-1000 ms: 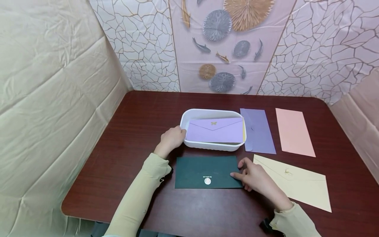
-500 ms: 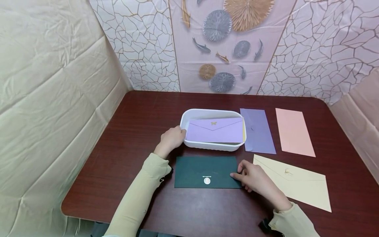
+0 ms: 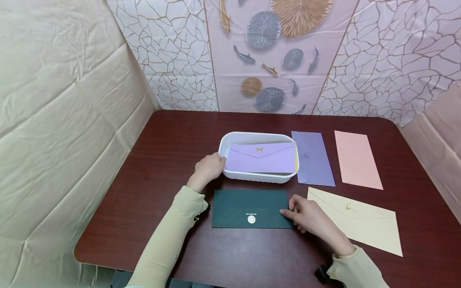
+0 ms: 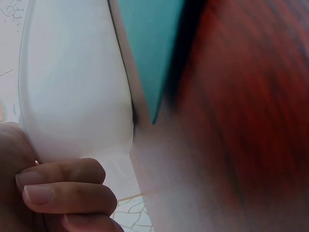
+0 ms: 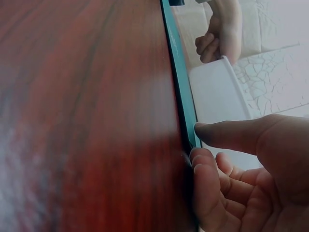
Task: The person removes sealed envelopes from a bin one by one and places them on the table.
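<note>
My left hand (image 3: 209, 172) grips the left end of a white plastic bin (image 3: 260, 177), thumb over the rim; in the left wrist view its curled fingers (image 4: 72, 198) show beside the bin wall. Inside the bin lies a lilac envelope (image 3: 264, 162) with a gold butterfly, over something yellow. In front of the bin a dark green envelope (image 3: 248, 204) lies on the table, its white round mark facing up. My right hand (image 3: 307, 216) pinches that envelope's right edge, thumb on top. The right wrist view shows the thumb (image 5: 227, 135) on the envelope's edge and the other fingers curled below.
Right of the bin lies a blue-violet envelope (image 3: 317, 160), and beyond it a pink one (image 3: 358, 160). A cream envelope (image 3: 374, 224) with a gold emblem lies slanted beside my right forearm. All rest on the dark red-brown table (image 3: 144, 208), with draped cloth around it.
The green envelope has shifted very slightly left, and my right index finger has curled in a little. My left hand and the bin stay where they were.
</note>
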The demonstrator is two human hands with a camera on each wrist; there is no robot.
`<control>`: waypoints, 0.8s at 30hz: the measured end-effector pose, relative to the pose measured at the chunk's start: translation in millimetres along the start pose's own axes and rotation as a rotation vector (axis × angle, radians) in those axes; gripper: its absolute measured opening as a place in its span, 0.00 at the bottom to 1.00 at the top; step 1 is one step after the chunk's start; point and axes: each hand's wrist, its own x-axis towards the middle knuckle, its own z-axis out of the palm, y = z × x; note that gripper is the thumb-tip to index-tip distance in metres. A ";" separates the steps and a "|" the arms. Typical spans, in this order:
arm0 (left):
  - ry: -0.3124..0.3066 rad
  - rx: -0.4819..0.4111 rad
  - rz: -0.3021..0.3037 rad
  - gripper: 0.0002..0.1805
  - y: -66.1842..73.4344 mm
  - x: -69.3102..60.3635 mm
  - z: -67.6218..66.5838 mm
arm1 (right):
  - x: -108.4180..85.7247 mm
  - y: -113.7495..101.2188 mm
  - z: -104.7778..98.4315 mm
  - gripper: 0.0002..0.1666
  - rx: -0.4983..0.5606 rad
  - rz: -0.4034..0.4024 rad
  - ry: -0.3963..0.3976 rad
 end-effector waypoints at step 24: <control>0.002 0.022 0.002 0.23 0.8 1.5 0.3 | -1.3 1.2 -7.8 0.13 0.047 -0.050 -0.003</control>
